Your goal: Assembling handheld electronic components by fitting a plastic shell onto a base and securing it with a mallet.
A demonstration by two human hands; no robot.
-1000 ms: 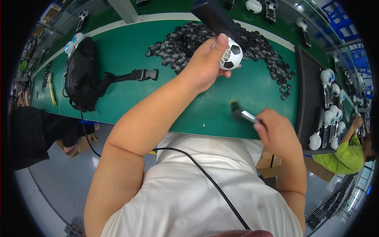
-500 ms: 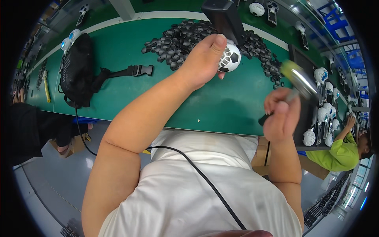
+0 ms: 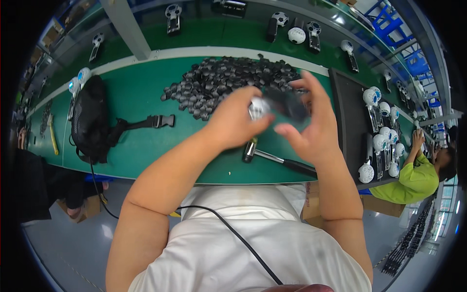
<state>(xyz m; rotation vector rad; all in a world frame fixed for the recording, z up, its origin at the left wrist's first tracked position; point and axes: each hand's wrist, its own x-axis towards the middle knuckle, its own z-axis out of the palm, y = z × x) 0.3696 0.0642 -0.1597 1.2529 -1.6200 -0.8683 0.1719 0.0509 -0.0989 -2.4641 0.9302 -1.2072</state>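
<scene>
My left hand is closed around the white, football-patterned head of a handheld device. The device's dark handle points right and is smeared by motion. My right hand is spread open around the far end of that handle, thumb and fingers apart; whether it touches is hard to tell. Below both hands a mallet lies on the green table, its black grip toward my right wrist. Behind the hands spreads a heap of small black pieces.
On the left lies a black bag with a buckled strap. A dark tray at the right holds several ball-headed devices. Beyond it sits a person in a lime-green shirt. More devices stand on the far green surface.
My right hand has let go of the mallet, which now lies on the table, and has moved left to the device. My left hand has brought the device nearer and tipped its handle right.
</scene>
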